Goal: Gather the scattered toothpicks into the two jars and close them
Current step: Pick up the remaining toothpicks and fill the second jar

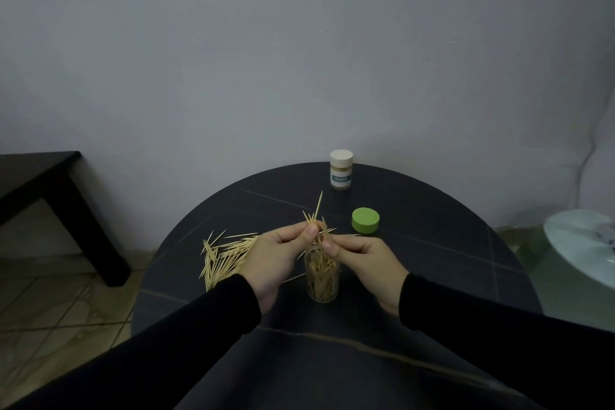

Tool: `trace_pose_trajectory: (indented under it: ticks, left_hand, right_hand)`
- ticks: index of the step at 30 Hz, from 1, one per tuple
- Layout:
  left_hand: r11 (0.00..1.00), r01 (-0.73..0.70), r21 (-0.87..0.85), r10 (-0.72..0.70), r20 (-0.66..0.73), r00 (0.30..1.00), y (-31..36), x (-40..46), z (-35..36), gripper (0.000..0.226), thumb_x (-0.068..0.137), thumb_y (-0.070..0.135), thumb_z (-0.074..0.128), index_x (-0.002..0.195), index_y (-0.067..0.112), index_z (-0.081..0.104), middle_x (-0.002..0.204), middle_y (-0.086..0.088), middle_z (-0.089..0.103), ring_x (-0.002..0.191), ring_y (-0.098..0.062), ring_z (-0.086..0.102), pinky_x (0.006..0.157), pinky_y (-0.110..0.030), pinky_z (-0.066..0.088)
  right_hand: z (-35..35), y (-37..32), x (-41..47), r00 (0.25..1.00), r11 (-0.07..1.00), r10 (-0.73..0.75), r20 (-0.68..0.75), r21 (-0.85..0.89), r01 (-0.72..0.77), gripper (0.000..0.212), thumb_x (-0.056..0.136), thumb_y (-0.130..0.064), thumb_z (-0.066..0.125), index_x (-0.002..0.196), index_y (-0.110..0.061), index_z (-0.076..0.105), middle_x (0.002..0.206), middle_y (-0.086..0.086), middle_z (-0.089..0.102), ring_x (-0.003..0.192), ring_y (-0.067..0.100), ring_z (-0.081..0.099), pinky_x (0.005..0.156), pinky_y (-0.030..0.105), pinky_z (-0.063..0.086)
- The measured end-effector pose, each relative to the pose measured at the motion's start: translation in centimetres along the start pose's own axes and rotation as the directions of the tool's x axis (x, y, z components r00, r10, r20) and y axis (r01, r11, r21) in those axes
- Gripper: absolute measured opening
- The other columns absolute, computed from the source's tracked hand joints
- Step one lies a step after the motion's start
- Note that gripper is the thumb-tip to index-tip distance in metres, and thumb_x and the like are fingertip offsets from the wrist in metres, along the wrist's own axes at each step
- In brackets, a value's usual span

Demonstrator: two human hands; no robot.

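Black sleeves (186, 336) frame one clear open jar (322, 276) at table centre, partly filled with toothpicks. Just above it, the left hand (271, 263) pinches a small bunch of toothpicks (314, 216), tips up; the right hand (362, 265) pinches the same bunch lower down. Loose toothpicks (223, 256) too many to count lie at nine o'clock, partly hidden by the left hand. One green lid (365, 220) sits at one o'clock; one capped jar (341, 170) at twelve.

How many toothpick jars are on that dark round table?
2. A closed labelled jar with a cream lid stands at the far edge. An open clear plastic jar, partly filled with toothpicks, stands near the front between the hands. None seems hidden.
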State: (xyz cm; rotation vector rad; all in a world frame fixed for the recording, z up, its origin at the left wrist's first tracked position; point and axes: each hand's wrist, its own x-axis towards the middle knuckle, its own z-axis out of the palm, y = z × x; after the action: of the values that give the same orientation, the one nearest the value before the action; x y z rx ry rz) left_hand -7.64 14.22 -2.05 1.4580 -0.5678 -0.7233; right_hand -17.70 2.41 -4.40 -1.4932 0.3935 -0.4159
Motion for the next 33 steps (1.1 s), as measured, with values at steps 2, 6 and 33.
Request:
trace_pose_trajectory:
  ticks: [2,6,33]
  left_hand:
    - [1.0,0.011,0.007,-0.011,0.02,1.0,-0.5,-0.2,0.0,0.017,0.092,0.018,0.058,0.1,0.019,0.073,0.094,0.009,0.075,0.08,0.008,0.064,0.082,-0.034,0.05]
    - [1.0,-0.009,0.014,0.009,0.042,0.999,-0.7,-0.4,-0.2,0.017,0.091,0.019,0.059,0.099,0.02,0.074,0.099,0.009,0.074,0.094,0.002,0.065,0.081,-0.021,0.044]
    - [0.906,-0.15,0.395,0.075,0.198,0.977,0.0,1.0,-3.5,0.024,0.067,0.039,0.075,0.086,0.026,0.079,0.11,0.005,0.063,0.105,-0.011,0.059,0.103,-0.045,0.043]
  right_hand:
    - [-0.1,-0.1,-0.1,0.999,0.998,-0.043,0.02,-0.055,0.044,0.023,0.087,-0.013,0.065,0.109,-0.01,0.072,0.103,0.005,0.07,0.095,0.003,0.065,0.083,0.014,0.05]
    - [-0.5,-0.9,-0.2,0.993,0.978,-0.097,0.062,-0.18,0.106,0.018,0.087,-0.014,0.065,0.103,-0.011,0.073,0.097,0.007,0.066,0.091,0.007,0.064,0.085,0.025,0.051]
    - [-1.8,-1.2,0.7,0.984,0.748,-0.143,0.103,-0.64,0.175,0.067,0.036,-0.091,0.063,0.094,-0.058,0.061,0.098,-0.021,0.061,0.106,0.016,0.049,0.094,0.046,0.045]
